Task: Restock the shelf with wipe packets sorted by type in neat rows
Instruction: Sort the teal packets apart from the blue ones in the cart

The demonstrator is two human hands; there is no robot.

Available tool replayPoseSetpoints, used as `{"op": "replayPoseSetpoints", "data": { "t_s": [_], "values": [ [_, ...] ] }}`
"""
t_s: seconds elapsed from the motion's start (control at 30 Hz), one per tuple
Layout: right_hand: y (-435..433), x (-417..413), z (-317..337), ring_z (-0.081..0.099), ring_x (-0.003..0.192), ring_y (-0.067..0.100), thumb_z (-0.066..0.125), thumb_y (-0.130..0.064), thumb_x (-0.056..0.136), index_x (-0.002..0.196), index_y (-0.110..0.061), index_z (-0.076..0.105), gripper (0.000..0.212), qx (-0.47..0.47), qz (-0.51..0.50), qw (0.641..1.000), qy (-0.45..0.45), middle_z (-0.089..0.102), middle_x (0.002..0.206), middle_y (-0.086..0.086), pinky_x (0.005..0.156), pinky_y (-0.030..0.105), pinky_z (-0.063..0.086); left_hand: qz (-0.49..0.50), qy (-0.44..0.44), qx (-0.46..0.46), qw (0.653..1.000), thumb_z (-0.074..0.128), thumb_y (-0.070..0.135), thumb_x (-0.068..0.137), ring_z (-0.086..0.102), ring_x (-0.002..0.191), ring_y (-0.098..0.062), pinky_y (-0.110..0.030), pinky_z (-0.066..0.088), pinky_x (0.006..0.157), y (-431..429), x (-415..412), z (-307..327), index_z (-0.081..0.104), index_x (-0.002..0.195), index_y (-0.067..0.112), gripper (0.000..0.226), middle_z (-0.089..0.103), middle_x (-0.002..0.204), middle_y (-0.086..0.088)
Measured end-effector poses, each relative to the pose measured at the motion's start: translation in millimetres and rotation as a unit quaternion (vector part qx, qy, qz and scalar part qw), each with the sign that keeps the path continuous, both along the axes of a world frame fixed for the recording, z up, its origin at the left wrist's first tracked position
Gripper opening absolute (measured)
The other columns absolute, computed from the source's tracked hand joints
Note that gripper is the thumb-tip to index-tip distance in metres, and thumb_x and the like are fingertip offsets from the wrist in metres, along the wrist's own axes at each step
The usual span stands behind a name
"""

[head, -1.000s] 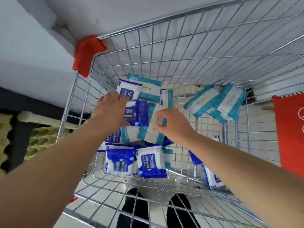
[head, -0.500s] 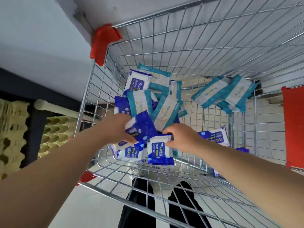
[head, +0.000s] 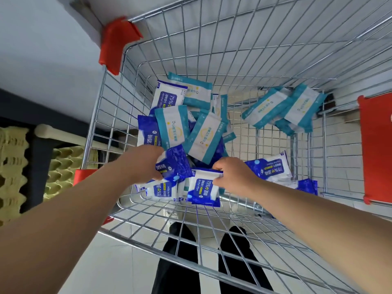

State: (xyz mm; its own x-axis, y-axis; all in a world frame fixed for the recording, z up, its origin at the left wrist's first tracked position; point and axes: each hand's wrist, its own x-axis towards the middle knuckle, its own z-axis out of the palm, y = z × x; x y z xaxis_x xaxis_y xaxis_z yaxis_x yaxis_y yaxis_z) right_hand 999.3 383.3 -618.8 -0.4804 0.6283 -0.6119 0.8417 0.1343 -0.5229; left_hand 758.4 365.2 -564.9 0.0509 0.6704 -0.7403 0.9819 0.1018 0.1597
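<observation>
Wire cart (head: pixel 212 45) holding loose wipe packets in two types: blue packs (head: pixel 268 169) and teal packs (head: pixel 282 107). Mixed heap (head: pixel 191 128) piled against the left wall, teal on top, blue beneath and toward the near end. Small teal cluster apart at the far right corner; two more blue ones low on the right, beside the right forearm. Left hand (head: pixel 144 164) closed on a dark blue pack (head: pixel 172 166) at the heap's near edge, fingers wrapped over its left side. Right hand (head: pixel 232 176) pinching the top edge of a white-and-blue pack (head: pixel 203 190), fingers narrow, thumb hidden beneath. Both gripped packs touching neighbours. Bare wire floor in the middle between heap and right-hand cluster, and along the near end below the hands. Red corner guard (head: pixel 116 43) at far left rim. Egg trays (head: pixel 12 170) outside, left of cart.
</observation>
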Motion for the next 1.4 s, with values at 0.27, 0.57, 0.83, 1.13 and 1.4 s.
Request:
{"op": "replayPoseSetpoints", "data": {
  "t_s": [0.27,0.57,0.83,1.13,1.4],
  "values": [
    [18,28,29,0.060,0.071,0.013,0.063,-0.002,0.078,0.091,-0.013,0.059,0.017,-0.111,-0.095,0.989,0.040,0.065,0.090,0.005,0.051,0.019,0.040,0.017,-0.041,-0.051,0.998,0.077,0.032,0.078,0.061,0.088,-0.015,-0.028,0.050,0.073,8,5,19,0.055,0.114,0.021,0.043,0.064,0.106,0.002],
    [54,129,48,0.062,0.085,0.014,0.063,-0.001,0.082,0.114,-0.009,0.059,0.033,-0.091,-0.119,0.987,-0.060,0.065,0.108,0.008,0.069,0.026,0.052,0.057,-0.120,-0.023,0.991,0.076,0.033,0.079,0.052,0.073,-0.007,-0.023,0.036,0.058,46,85,31,0.050,0.097,0.023,0.033,0.054,0.088,0.007],
    [42,188,25,0.050,0.101,0.015,0.057,0.006,0.084,0.136,-0.016,0.049,0.057,-0.101,-0.057,0.982,-0.147,0.047,0.137,0.007,0.069,0.018,0.041,0.035,-0.144,-0.092,0.985,0.077,0.035,0.077,0.057,0.098,-0.022,-0.034,0.047,0.082,58,192,-36,0.050,0.111,0.015,0.048,0.057,0.112,-0.001],
    [37,206,-9,0.051,0.119,0.023,0.076,-0.015,0.078,0.139,-0.010,0.043,0.070,-0.093,-0.048,0.983,-0.151,0.050,0.137,0.008,0.093,0.029,0.041,-0.072,-0.068,-0.079,0.992,0.072,0.036,0.081,0.046,0.122,-0.033,-0.037,0.040,0.097,32,246,-87,0.022,0.142,0.005,0.085,0.038,0.134,-0.018],
    [62,180,28,0.050,0.122,0.026,0.052,-0.027,0.094,0.133,-0.012,0.050,0.041,0.080,-0.044,0.988,-0.125,0.053,0.135,0.008,0.099,0.039,0.042,-0.113,-0.009,0.087,0.990,0.050,0.042,0.094,0.049,0.121,-0.027,-0.040,0.042,0.095,66,222,-32,0.044,0.134,0.016,0.048,0.049,0.131,-0.006]
  ]
}}
